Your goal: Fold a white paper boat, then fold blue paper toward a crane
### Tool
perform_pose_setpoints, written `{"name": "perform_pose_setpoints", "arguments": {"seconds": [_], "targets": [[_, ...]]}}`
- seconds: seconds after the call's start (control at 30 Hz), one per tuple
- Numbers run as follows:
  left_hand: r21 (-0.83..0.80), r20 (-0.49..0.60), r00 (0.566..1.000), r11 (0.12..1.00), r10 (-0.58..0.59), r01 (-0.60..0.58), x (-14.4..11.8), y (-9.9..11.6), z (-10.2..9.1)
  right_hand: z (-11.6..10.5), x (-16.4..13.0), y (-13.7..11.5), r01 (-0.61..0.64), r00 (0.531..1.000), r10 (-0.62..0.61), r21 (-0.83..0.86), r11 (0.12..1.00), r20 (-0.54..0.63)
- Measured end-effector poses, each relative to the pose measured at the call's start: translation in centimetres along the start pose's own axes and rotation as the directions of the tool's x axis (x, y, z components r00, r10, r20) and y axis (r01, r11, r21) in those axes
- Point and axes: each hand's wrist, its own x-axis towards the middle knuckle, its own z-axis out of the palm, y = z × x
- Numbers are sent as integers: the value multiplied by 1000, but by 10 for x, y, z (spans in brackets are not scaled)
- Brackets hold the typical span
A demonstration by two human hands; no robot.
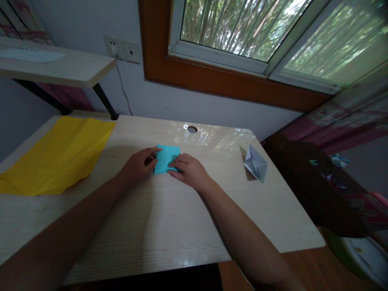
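A small folded square of turquoise paper (166, 155) lies on the pale wood-grain desk, between my two hands. My left hand (143, 161) holds its left edge, the index finger at the top left and the thumb lower down. On the right, my right hand (187, 169) pinches the lower right part of the paper between thumb and fingers. The underside of the paper is hidden, so I cannot tell how many layers it has.
A large yellow sheet (63, 155) spreads over the desk's left side. A folded pale paper shape (256, 163) stands near the right edge. A raised shelf (75, 70) on black legs is at the back left. A round cable hole (192, 129) pierces the desk's far side.
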Motion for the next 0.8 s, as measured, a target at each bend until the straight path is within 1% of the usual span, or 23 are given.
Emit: {"name": "perform_pose_setpoints", "arguments": {"seconds": [0.23, 0.47, 0.63, 0.8], "targets": [[14, -7, 1000, 1000, -19, 19, 1, 0, 0, 0, -1, 1, 15, 1000, -15, -28, 1000, 8], [-8, 3, 1000, 1000, -21, 21, 1, 1, -1, -1, -1, 1, 19, 1000, -19, -33, 999, 6], [-51, 14, 999, 998, -42, 43, 0, 4, -2, 1, 0, 1, -22, 998, 23, 19, 1000, -51], [-179, 24, 995, 979, -98, 101, -3, 6, -3, -6, 2, -5, -45, 989, 55, 73, 996, -137]]}}
